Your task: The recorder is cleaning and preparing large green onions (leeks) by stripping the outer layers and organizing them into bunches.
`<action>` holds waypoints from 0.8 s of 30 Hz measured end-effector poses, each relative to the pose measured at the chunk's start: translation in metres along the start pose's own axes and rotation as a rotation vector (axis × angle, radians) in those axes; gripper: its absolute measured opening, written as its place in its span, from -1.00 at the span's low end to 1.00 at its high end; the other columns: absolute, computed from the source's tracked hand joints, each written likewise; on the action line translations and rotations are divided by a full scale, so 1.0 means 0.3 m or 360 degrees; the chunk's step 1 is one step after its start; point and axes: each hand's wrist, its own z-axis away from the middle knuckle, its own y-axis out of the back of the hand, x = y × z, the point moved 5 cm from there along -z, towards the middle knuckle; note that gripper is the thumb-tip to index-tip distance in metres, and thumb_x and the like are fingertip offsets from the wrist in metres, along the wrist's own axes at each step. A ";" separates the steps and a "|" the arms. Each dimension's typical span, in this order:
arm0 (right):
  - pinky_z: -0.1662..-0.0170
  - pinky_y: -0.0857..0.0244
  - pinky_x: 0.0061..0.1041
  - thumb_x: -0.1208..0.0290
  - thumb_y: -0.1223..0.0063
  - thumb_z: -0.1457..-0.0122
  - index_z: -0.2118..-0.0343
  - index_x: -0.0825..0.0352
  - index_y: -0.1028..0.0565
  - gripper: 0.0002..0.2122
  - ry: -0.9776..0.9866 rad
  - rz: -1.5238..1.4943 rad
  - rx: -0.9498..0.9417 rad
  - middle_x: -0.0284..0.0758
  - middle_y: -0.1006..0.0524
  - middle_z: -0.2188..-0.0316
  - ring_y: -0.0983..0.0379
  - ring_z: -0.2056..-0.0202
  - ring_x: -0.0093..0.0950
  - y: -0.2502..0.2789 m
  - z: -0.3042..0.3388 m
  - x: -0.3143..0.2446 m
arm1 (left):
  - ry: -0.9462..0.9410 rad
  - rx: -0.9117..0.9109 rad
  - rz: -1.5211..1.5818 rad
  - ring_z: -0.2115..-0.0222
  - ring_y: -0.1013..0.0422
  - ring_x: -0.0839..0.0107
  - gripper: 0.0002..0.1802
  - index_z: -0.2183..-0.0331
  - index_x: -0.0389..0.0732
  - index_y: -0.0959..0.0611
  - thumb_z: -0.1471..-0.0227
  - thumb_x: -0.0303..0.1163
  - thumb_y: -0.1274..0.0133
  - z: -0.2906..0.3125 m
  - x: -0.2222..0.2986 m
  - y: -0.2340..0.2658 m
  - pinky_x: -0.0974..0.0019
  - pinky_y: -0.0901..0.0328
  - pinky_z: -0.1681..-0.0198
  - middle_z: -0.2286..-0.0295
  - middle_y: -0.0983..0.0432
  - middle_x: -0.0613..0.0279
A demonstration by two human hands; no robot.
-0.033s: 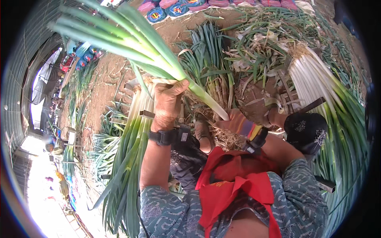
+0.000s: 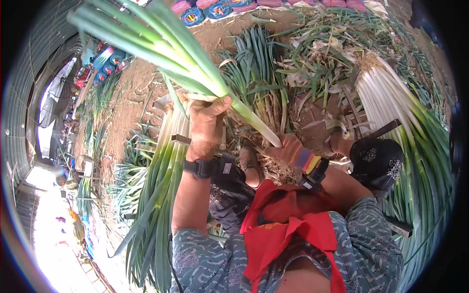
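Observation:
A large green onion (image 2: 254, 120) slants across the middle, its leaves fanned out at the upper left and blurred at the tips. My bare left hand (image 2: 207, 117) is closed round it where the leaves meet the stalk. In a striped glove, my right hand (image 2: 291, 153) grips the white lower end, so its root tip is hidden. Beside my left forearm lies a bundle of green onions (image 2: 163, 180) with white stalks pointing away from me. Another large bundle (image 2: 386, 93) rests at the right, roots at the far end.
Metal bars (image 2: 386, 128) brace the right bundle. Ahead lie a pile of unpeeled green onions (image 2: 259, 63) and heaped leaf scraps (image 2: 317, 63) on brown soil. Blue and pink rolls (image 2: 217, 10) line the far edge. A corrugated wall (image 2: 22, 97) curves along the left.
The leaf tips have swung slightly to the right and upward. Both hands keep their grip, almost unmoved.

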 end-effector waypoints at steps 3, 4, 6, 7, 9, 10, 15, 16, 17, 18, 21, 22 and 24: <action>0.40 -0.31 -0.48 0.24 -0.19 0.07 0.29 0.34 -0.49 -0.67 0.0476 -0.0406 0.0509 -0.25 -0.52 0.58 -0.44 0.52 -0.51 -0.035 -0.053 0.053 | 0.0003 0.0140 0.0086 0.34 -0.39 0.38 -0.64 0.29 -0.37 -0.49 0.23 -0.61 -0.20 -0.009 0.015 -0.026 0.30 -0.24 0.15 0.38 -0.48 0.17; 0.40 -0.31 -0.48 0.24 -0.19 0.07 0.29 0.34 -0.49 -0.67 0.0478 -0.0413 0.0522 -0.25 -0.52 0.58 -0.44 0.52 -0.51 -0.041 -0.061 0.074 | 0.0005 0.0127 0.0081 0.34 -0.39 0.38 -0.64 0.29 -0.37 -0.49 0.23 -0.61 -0.20 -0.016 0.011 -0.041 0.30 -0.24 0.15 0.38 -0.48 0.17; 0.42 -0.32 -0.42 0.23 -0.15 0.04 0.35 0.33 -0.48 -0.72 0.0524 -0.0252 0.0801 -0.16 -0.50 0.60 -0.48 0.52 -0.33 -0.014 -0.053 0.058 | -0.0088 0.0213 -0.0060 0.39 -0.40 0.39 -0.66 0.30 -0.32 -0.49 0.22 -0.59 -0.20 -0.032 0.010 -0.052 0.34 -0.29 0.23 0.41 -0.48 0.19; 0.42 -0.32 -0.42 0.23 -0.15 0.04 0.35 0.33 -0.48 -0.72 0.0525 -0.0248 0.0815 -0.16 -0.50 0.60 -0.48 0.52 -0.33 -0.004 -0.050 0.048 | -0.0090 0.0200 -0.0054 0.39 -0.40 0.39 -0.66 0.30 -0.32 -0.49 0.22 -0.59 -0.20 -0.043 0.006 -0.064 0.34 -0.29 0.23 0.41 -0.48 0.19; 0.43 -0.32 -0.35 0.22 -0.12 0.03 0.41 0.31 -0.46 -0.75 0.0543 -0.0069 0.0995 -0.10 -0.49 0.58 -0.47 0.48 -0.18 0.026 -0.016 0.015 | -0.0299 0.0238 -0.0303 0.58 -0.41 0.45 -0.72 0.35 -0.35 -0.50 0.20 -0.56 -0.19 -0.044 0.038 -0.095 0.45 -0.32 0.52 0.54 -0.49 0.19; 0.43 -0.32 -0.35 0.22 -0.12 0.03 0.41 0.31 -0.46 -0.75 0.0547 -0.0069 0.0999 -0.10 -0.49 0.58 -0.47 0.48 -0.18 0.037 -0.013 0.008 | -0.0304 0.0234 -0.0304 0.58 -0.41 0.45 -0.72 0.35 -0.35 -0.50 0.20 -0.56 -0.19 -0.042 0.040 -0.117 0.45 -0.32 0.52 0.54 -0.49 0.19; 0.42 -0.32 -0.30 0.22 -0.11 0.03 0.38 0.29 -0.44 -0.75 0.0542 0.0259 0.1231 -0.12 -0.49 0.57 -0.47 0.46 -0.16 0.169 -0.014 -0.003 | 0.0044 0.0262 -0.0426 0.57 -0.41 0.49 -0.82 0.36 -0.32 -0.47 0.13 -0.62 -0.04 0.035 -0.185 -0.247 0.45 -0.34 0.60 0.50 -0.48 0.21; 0.42 -0.32 -0.30 0.22 -0.11 0.03 0.38 0.29 -0.44 -0.75 0.0535 0.0260 0.1255 -0.12 -0.49 0.57 -0.47 0.46 -0.16 0.205 -0.016 0.000 | 0.0427 0.0077 -0.0273 0.48 -0.40 0.49 -0.77 0.33 -0.33 -0.47 0.15 -0.62 -0.05 0.090 -0.245 -0.288 0.44 -0.33 0.46 0.50 -0.47 0.24; 0.42 -0.33 -0.31 0.23 -0.10 0.03 0.37 0.29 -0.44 -0.75 0.0545 0.0229 0.1291 -0.13 -0.50 0.57 -0.47 0.46 -0.16 0.232 -0.014 -0.001 | 0.0636 0.0001 -0.0343 0.47 -0.42 0.35 -0.69 0.30 -0.30 -0.47 0.20 -0.59 -0.11 0.143 -0.324 -0.274 0.31 -0.35 0.41 0.47 -0.46 0.15; 0.42 -0.33 -0.31 0.24 -0.10 0.04 0.36 0.28 -0.44 -0.75 0.0534 0.0201 0.1343 -0.13 -0.50 0.57 -0.46 0.46 -0.16 0.269 -0.010 0.017 | 0.0776 -0.0249 -0.0761 0.46 -0.42 0.38 -0.71 0.33 -0.30 -0.48 0.21 -0.56 -0.14 0.193 -0.372 -0.284 0.30 -0.34 0.39 0.49 -0.46 0.17; 0.41 -0.34 -0.35 0.28 -0.07 0.04 0.33 0.27 -0.45 -0.77 0.0465 0.0273 0.1132 -0.12 -0.50 0.56 -0.48 0.47 -0.20 0.309 0.003 0.041 | 0.1140 -0.0925 -0.1417 0.49 -0.33 0.51 -0.69 0.35 -0.29 -0.49 0.22 -0.45 -0.21 0.401 -0.596 -0.142 0.33 -0.29 0.42 0.55 -0.41 0.30; 0.40 -0.35 -0.37 0.29 -0.05 0.04 0.33 0.27 -0.45 -0.77 0.0457 0.0237 0.0961 -0.11 -0.49 0.55 -0.48 0.47 -0.22 0.310 0.016 0.044 | 0.1143 -0.0914 -0.1409 0.49 -0.33 0.51 -0.69 0.35 -0.29 -0.49 0.22 -0.45 -0.21 0.404 -0.645 -0.076 0.33 -0.29 0.42 0.55 -0.41 0.30; 0.39 -0.35 -0.38 0.30 -0.02 0.01 0.33 0.26 -0.47 -0.79 0.0582 0.0220 0.0952 -0.18 -0.51 0.58 -0.48 0.49 -0.29 0.317 0.063 0.050 | 0.0783 -0.0708 -0.1497 0.47 -0.34 0.48 -0.60 0.27 -0.29 -0.44 0.21 -0.45 -0.21 0.364 -0.579 -0.007 0.33 -0.29 0.40 0.53 -0.41 0.32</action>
